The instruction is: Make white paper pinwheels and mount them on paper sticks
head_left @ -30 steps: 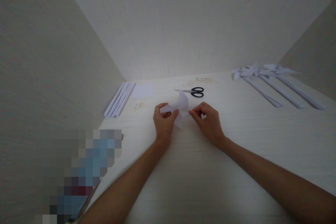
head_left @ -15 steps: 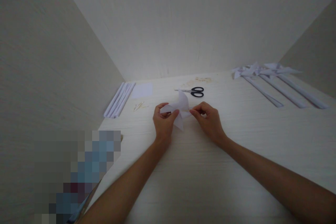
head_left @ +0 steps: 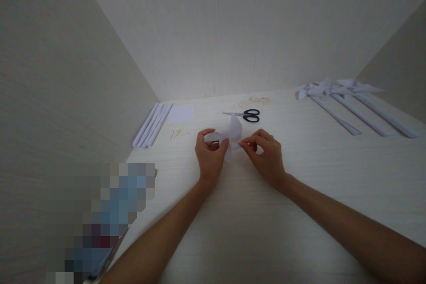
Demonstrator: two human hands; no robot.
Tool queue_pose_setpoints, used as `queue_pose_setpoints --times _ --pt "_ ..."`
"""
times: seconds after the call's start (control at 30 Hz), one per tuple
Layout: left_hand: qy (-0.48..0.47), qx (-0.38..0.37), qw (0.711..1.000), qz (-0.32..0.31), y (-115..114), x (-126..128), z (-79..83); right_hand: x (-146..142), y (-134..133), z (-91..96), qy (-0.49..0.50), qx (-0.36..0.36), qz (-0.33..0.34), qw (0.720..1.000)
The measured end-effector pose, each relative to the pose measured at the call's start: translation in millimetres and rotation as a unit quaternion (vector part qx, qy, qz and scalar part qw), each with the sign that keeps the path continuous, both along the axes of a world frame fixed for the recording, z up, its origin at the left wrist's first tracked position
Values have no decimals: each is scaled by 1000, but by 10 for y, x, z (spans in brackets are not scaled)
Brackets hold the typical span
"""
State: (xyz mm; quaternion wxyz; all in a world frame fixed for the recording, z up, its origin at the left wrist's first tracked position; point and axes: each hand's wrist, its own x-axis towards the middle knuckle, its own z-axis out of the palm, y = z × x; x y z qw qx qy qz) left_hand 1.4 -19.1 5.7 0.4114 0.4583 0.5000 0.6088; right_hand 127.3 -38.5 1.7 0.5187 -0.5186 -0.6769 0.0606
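A folded white paper pinwheel head (head_left: 232,133) is held a little above the pale table (head_left: 253,213), near its middle. My left hand (head_left: 209,155) pinches its left side between thumb and fingers. My right hand (head_left: 266,153) pinches the paper's right edge with thumb and forefinger, the other fingers curled. Both hands are closed on the paper.
Black-handled scissors (head_left: 248,116) lie just behind the hands. Rolled white paper sticks (head_left: 151,126) and a small white sheet (head_left: 181,113) lie at the back left, with small wooden sticks (head_left: 177,133) beside them. Finished paper pinwheels on sticks (head_left: 346,102) lie at the back right. Walls close in on three sides.
Both hands have stayed on the paper and shifted very slightly; the paper's upper flap now stands a little more to the right. Nothing else has moved.
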Motion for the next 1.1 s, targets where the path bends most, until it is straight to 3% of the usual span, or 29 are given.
queue_pose_setpoints --times 0.27,0.7,0.87,1.1 --pt "25 17 1000 0 -25 3 -3 4 35 8 25 -34 -2 999" --pt "42 34 999 -3 -46 4 -5 0 17 12 47 -1 53 998" --pt "57 38 998 9 -45 4 -1 0 24 1 68 -46 109 991" --pt "65 33 997 17 -35 2 -16 12 43 -21 94 -110 84 986"
